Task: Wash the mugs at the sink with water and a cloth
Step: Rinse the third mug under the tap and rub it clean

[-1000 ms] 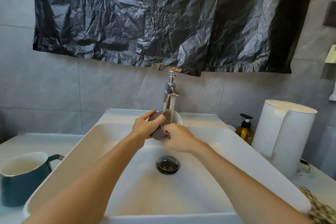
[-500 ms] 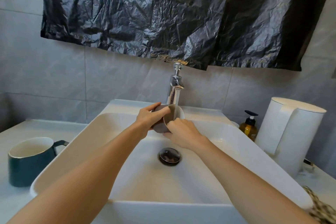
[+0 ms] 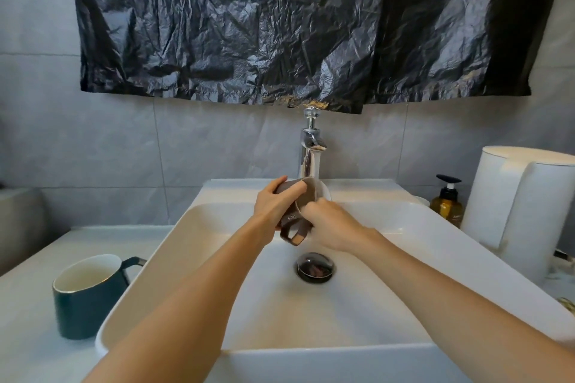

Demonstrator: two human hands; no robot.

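On my screen the left hand (image 3: 272, 207) gripped the brown mug (image 3: 289, 194), fingers and thumb wrapped around its body. The mug was held just under the faucet (image 3: 309, 152) and above the sink (image 3: 404, 218), tipped on its side with the mouth to the right and the handle pointing down toward the drain (image 3: 315, 267). The right hand (image 3: 331, 224) was at the mug's mouth with its fingers bent at the rim, but it was blurred and I could not tell if they pinched something or only touched. A green mug (image 3: 84, 295) stood upright on the counter, just beside the sink's left wall. A soap bottle (image 3: 448, 205) and a white jug (image 3: 522, 205) stood at the right.
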